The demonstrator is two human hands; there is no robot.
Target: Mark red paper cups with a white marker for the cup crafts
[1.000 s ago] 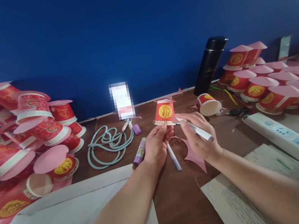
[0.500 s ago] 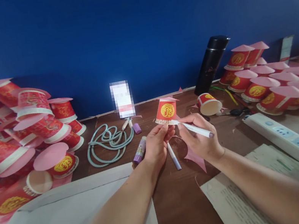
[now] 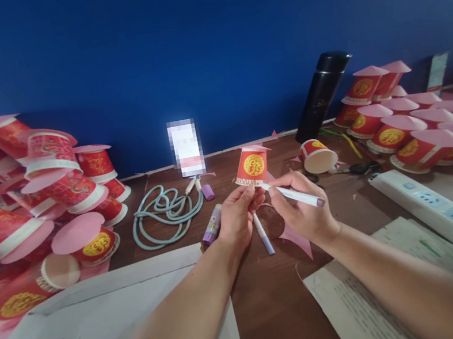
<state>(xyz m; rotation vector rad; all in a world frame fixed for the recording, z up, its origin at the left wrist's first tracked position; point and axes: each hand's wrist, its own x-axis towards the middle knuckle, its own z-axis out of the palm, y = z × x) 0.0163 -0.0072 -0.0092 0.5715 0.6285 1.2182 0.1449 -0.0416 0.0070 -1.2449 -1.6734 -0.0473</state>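
Between my hands is a red paper cup point(image 3: 253, 166) with a yellow emblem, upside down, a pink paper piece on its upturned base. My left hand point(image 3: 237, 214) pinches its white rim band from below, where dark marks run along the band. A white marker point(image 3: 297, 196) lies in the closed fingers of my right hand point(image 3: 306, 208), its tip at the band's right part. Below the cup, a second white pen-like piece point(image 3: 264, 236) with a purple end rests on the table, beside a pink paper scrap point(image 3: 295, 239).
Finished-looking red cups point(image 3: 52, 150) pile up on the left, and more cups point(image 3: 401, 130) stand in rows at right. A coiled cable point(image 3: 165, 221), a glue stick point(image 3: 212, 225), a black flask point(image 3: 323, 97), a tipped cup point(image 3: 318, 156), a power strip point(image 3: 434, 206) and papers point(image 3: 353, 293) lie around.
My hands and the cup stay nearly in place. The marker tip has shifted very slightly along the rim band, and the whole view has moved a little.
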